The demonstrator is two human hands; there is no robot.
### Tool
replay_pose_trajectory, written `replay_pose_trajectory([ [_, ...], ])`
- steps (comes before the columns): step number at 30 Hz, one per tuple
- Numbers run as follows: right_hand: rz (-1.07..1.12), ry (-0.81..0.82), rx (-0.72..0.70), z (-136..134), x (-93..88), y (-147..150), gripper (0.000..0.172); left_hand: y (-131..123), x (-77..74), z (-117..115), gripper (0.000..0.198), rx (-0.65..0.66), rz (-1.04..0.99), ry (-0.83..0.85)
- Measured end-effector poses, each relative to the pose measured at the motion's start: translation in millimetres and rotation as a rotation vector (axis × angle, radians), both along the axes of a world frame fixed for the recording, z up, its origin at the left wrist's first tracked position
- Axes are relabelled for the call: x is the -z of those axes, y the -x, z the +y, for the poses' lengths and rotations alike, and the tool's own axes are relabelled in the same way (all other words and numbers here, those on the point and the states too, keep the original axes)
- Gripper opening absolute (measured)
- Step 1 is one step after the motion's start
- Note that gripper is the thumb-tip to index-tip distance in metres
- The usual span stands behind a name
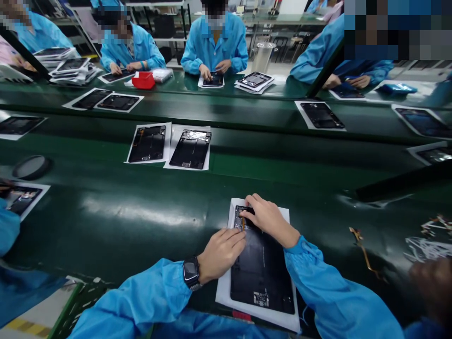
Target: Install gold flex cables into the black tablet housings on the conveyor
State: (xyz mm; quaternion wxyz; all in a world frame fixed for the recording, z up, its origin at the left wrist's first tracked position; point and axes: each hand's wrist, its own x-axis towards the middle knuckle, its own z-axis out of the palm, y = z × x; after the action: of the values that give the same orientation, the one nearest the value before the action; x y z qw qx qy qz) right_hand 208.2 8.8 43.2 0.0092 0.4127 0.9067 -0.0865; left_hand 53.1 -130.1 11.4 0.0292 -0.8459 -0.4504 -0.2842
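The work in hand lies at the lower centre of the frame: an opened tablet housing point(263, 273), dark and back-up, rests on a white sheet point(226, 287) on the green tabletop point(123, 212). A short orange flex strip point(243, 222) stands near the housing's upper left corner, and both hands are met on it.

The strip appears to be in the course of being seated or pressed down. This is best done with light, even pressure from the fingertips, with the strip kept straight along its channel and no kink or twist let in. The housing should be held flat so that it cannot slide on the sheet.

The left hand point(221, 252), with a smartwatch point(191, 272) at the wrist, is brought in from the lower left. Its fingers are drawn together and their tips are laid at the strip's left side; whether the strip is pinched cannot be told. The right hand point(270, 219) is reached across from the lower right, the wrist raised and the fingers bent. Its tips are pressed down on the housing's top edge beside the strip, and nothing is clasped.
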Motion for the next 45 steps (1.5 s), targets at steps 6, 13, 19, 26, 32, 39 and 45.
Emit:
replay_pose_trajectory([
  [6, 0.114, 0.123, 0.099, 6.0, 4.2, -3.9, 0.026, -0.7, 0.9, 0.6, 0.023, 0.034, 0.070, 0.019],
  [13, 0.161, 0.139, 0.123, 11.4, 12.6, -6.0, 0.031, -0.9, -2.4, 0.4, 0.022, 0.052, 0.135, 0.039],
  [19, 0.160, 0.135, 0.129, 10.1, 9.3, -6.9, 0.032, 1.8, -2.8, 0.4, 0.022, 0.075, 0.162, 0.080],
  [26, 0.158, 0.130, 0.129, 10.6, 10.1, -7.9, 0.033, 0.9, -2.5, 0.9, 0.021, 0.081, 0.173, 0.096],
  [32, 0.155, 0.128, 0.135, 10.3, 9.1, -6.3, 0.033, -1.2, -6.9, 0.1, 0.019, 0.099, 0.239, 0.125],
  [39, 0.244, 0.189, 0.138, 2.8, -4.7, -15.4, 0.010, 6.6, -14.1, 8.0, 0.028, 0.092, 0.122, 0.221],
  [45, 0.369, 0.323, 0.148, -29.4, -32.2, -47.7, 0.020, 15.0, -23.8, 12.5, 0.032, 0.149, 0.239, 0.323],
])
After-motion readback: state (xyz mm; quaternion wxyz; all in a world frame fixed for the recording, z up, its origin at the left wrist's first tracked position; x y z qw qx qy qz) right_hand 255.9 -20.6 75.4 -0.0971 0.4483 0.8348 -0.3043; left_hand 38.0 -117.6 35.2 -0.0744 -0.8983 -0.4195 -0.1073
